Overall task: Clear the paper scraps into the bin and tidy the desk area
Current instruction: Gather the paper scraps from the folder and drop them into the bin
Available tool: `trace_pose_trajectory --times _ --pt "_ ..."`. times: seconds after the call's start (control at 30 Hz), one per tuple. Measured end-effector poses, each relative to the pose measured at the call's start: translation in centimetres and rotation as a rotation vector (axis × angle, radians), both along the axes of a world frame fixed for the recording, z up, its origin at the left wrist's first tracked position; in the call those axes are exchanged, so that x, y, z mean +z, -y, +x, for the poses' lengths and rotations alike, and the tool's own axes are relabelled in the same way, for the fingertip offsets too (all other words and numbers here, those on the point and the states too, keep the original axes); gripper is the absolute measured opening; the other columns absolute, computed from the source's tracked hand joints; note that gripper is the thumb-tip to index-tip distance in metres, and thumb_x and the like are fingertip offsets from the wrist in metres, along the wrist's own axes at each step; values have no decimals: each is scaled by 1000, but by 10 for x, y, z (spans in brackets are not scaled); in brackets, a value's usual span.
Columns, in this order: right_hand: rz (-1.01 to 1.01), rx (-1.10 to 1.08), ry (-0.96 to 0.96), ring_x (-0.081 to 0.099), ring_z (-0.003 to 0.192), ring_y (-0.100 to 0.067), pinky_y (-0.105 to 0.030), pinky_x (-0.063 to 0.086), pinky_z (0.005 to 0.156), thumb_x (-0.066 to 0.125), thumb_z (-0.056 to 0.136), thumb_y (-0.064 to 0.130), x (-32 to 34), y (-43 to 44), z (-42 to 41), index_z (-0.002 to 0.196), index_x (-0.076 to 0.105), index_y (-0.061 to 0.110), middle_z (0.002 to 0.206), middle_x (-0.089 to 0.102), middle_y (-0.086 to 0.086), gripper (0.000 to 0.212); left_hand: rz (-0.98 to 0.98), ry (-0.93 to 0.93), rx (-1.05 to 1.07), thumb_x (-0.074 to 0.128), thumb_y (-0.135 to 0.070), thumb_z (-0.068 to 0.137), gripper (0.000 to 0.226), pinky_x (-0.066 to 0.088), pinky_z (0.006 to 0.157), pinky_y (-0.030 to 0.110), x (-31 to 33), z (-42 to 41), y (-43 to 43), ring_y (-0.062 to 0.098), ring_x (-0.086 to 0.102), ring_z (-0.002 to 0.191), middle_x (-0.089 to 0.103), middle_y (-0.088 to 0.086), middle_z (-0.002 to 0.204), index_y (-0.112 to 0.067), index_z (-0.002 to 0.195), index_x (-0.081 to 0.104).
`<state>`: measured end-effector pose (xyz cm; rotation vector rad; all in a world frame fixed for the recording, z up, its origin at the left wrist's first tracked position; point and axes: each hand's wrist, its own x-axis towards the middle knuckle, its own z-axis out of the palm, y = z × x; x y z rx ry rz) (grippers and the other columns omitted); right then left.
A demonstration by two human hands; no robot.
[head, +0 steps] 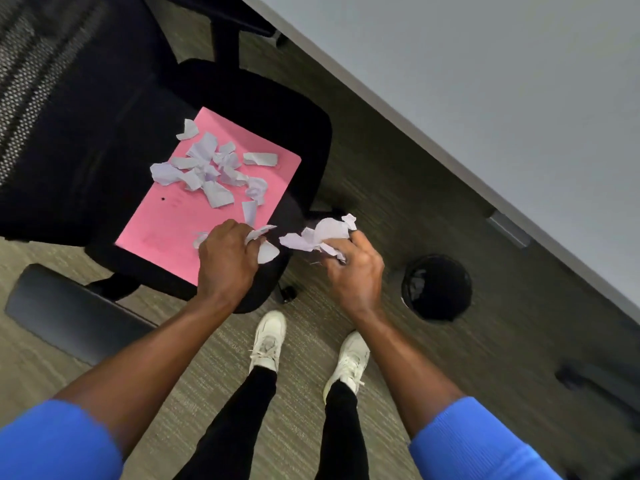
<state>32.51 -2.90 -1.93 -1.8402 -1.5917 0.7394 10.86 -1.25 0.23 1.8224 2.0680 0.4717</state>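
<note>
A pink folder [166, 216] lies on the seat of a black office chair [104, 150]. Several torn white paper scraps [211, 168] are scattered over the folder's upper half. My left hand [228, 261] rests at the folder's near corner, fingers closed on a few scraps. My right hand [353, 268] hovers just right of the chair seat and grips a crumpled bunch of scraps [322, 235]. A round black bin [437, 287] stands on the carpet to the right of my right hand, with some paper inside.
A grey desk [502, 98] runs diagonally across the upper right, its edge just above the bin. The chair's armrest [69, 317] juts out at the lower left. My two white shoes [304, 348] stand on the carpet between chair and bin.
</note>
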Motion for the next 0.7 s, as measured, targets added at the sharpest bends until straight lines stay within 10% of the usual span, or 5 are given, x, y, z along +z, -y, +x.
trace_pose_trajectory --times 0.5,0.7 --pt "-306 -381 159 72 81 -25 -29 56 75 83 89 11 -56 94 207 106 81 0 95 81 -17 21 -216 48 -406 75 -23 96 20 54 73 40 -61 235 36 32 68 83 71 13 93 -4 99 77" --pt "-222 -441 122 78 98 -31 -35 60 89 77 91 4 -90 108 272 120 78 4 123 78 -16 29 -297 80 -523 73 -25 96 18 63 80 40 -108 321 44 33 76 91 77 14 104 -9 104 78"
